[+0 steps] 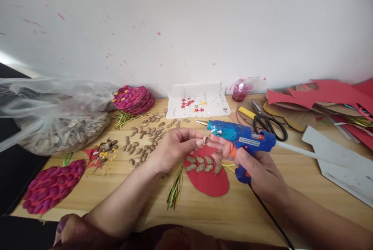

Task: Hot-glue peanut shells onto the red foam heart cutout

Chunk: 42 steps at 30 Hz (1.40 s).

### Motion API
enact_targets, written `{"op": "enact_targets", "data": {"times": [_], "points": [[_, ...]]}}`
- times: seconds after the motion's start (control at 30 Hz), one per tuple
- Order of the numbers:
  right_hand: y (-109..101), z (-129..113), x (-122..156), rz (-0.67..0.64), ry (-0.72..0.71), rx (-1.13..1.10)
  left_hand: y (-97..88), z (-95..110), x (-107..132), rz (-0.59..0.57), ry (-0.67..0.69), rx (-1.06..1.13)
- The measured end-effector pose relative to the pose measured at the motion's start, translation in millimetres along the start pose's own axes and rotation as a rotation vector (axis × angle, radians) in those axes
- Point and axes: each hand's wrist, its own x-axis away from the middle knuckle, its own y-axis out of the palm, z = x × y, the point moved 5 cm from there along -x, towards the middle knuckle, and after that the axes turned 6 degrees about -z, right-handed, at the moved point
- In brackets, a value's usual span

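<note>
My right hand [264,170] is wrapped round a blue hot glue gun [230,131] with an orange trigger and a small red light. Its metal nozzle points left, above my left hand [177,147]. Thumb and forefinger of that hand pinch a peanut [206,140], mostly hidden by fingers; the right fingertips are close beside it. Below both hands lies a red cardboard oval [205,184] with two rows of peanuts [200,168] on it. A green and brown yarn tassel [175,189] lies at its left.
Loose peanuts [145,149] are scattered left of centre. A plastic bag [64,125], magenta-painted pieces [55,187], a starred paper sheet [198,102], a cup of pink paint [240,90], black scissors [269,121] and red cardboard scraps [329,94] surround the work. The gun's cord [271,215] trails toward me.
</note>
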Motion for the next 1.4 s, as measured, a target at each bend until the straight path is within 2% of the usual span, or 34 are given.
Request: {"op": "enact_targets", "data": {"times": [0.13,0.27,0.4,0.67,0.77,0.93,1.03,1.23,1.4], "points": [[1,9,1,-0.033,0.043,-0.065,8.3,9,4,0.081,0.094,-0.213],[2,12,3,-0.034,0.018,-0.014,12.9,10,7,0.214,0.163,-0.385],[5,16,6,-0.021,-0.007,-0.054,17.4,11,10,0.293,0.233,-0.558],[10,25,16,-0.024,-0.027,-0.052,23.1,15,12,0.364,0.347,-0.641],[7,21,14,-0.023,-0.015,-0.019,17.8,14,9,0.332,0.352,-0.502],[-5,-2,5,-0.092,-0.093,-0.029,-2.2,11,-1,0.106,0.139,0.092],[-11,-14,2,-0.141,-0.170,0.036,-14.6,10,-1,0.040,0.074,0.331],[-7,-20,2,-0.198,-0.236,0.283,-21.1,8,0,-0.046,0.065,0.409],[-4,-21,4,-0.231,-0.229,0.278,-20.4,8,1,-0.074,0.064,0.380]]}}
